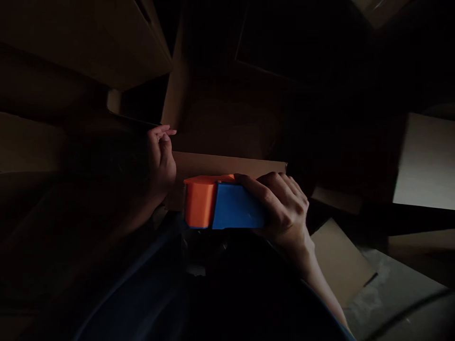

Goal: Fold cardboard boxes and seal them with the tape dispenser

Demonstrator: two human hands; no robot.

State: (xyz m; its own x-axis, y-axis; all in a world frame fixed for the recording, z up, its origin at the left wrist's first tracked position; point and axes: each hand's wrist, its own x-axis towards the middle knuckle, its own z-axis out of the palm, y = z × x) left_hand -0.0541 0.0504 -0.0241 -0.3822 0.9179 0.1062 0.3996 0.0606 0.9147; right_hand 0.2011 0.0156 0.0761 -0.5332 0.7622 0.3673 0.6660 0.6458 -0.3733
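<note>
The scene is very dark. My right hand (284,208) is wrapped round the blue end of an orange and blue tape dispenser (220,202), held low in front of me over a cardboard box (216,166). My left hand (161,158) rests against the left end of the box's flap. Its fingers are curled with the tips together, and whether they pinch anything I cannot make out.
Cardboard boxes stand all round: a large one at the upper left (88,42), a pale panel at the right (424,163), a flat piece (337,258) on the floor by my right forearm. Grey floor (398,293) shows at the lower right.
</note>
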